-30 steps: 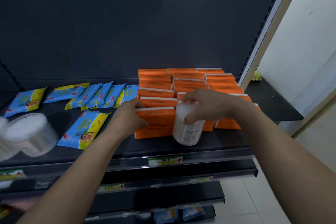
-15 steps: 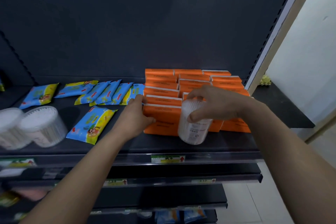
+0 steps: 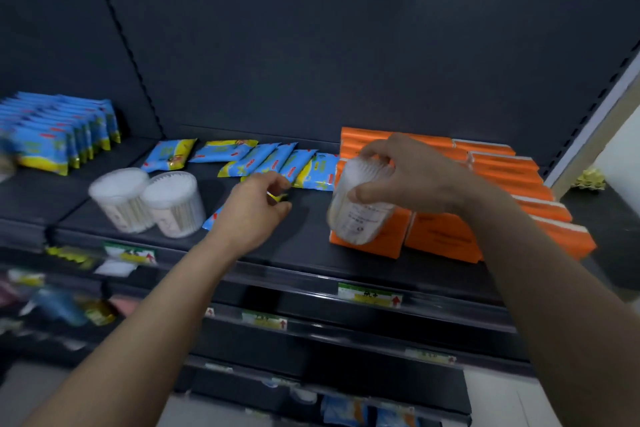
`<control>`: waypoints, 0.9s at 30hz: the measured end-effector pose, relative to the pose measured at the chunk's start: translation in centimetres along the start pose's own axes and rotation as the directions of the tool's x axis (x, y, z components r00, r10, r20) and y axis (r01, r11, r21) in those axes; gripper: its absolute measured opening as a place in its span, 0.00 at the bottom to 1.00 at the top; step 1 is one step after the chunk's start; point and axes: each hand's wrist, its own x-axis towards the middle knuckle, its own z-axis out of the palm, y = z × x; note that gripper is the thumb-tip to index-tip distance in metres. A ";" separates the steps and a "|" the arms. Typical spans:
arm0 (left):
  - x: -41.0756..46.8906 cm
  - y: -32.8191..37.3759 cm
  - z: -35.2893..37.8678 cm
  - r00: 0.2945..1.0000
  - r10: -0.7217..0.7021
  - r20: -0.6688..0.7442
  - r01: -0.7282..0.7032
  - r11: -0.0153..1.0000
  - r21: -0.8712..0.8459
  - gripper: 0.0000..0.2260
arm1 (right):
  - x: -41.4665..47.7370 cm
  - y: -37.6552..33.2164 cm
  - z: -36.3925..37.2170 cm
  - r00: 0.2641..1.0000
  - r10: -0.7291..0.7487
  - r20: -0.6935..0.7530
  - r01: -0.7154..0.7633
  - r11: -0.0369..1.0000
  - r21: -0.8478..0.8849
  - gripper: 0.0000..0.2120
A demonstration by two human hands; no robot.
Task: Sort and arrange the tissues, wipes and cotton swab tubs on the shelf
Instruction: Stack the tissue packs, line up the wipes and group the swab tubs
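Observation:
My right hand point(image 3: 415, 177) grips a clear cotton swab tub point(image 3: 360, 208) from above and holds it tilted, just above the shelf point(image 3: 304, 246), in front of the orange tissue packs point(image 3: 446, 236). Left of it, my left hand point(image 3: 254, 210) lies over a blue and yellow wipes pack point(image 3: 212, 218), with its fingers curled round the pack's yellow end. Two more swab tubs point(image 3: 149, 201) stand side by side near the front left. Several wipes packs point(image 3: 263, 159) lie in a loose row at the back.
A neat upright row of blue wipes packs point(image 3: 59, 135) fills the neighbouring shelf bay on the left. The orange tissue packs point(image 3: 502, 166) are stacked to the right upright. Price labels point(image 3: 370, 296) line the shelf's front edge. Lower shelves hold small goods.
My left hand left the front orange tissue pack and moved left onto the wipes pack. My right hand lifted the swab tub off the shelf. The view swung left.

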 end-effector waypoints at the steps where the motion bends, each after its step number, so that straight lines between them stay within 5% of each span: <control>1: -0.2 -0.6 -1.0 1.000 -0.010 -0.020 0.010 1.000 -0.004 0.08 | 0.6 -0.8 0.4 1.000 -0.017 -0.010 0.017 1.000 0.005 0.33; 13: 1.2 -12.3 -14.7 0.972 -0.091 -0.215 0.097 0.995 0.019 0.05 | 10.8 -13.7 6.9 0.984 -0.006 -0.178 0.014 0.999 0.045 0.36; 27: 7.9 -20.6 -19.8 0.989 -0.066 -0.130 0.065 0.998 -0.008 0.04 | 20.0 -20.1 12.1 0.970 0.157 -0.188 -0.146 0.987 0.069 0.32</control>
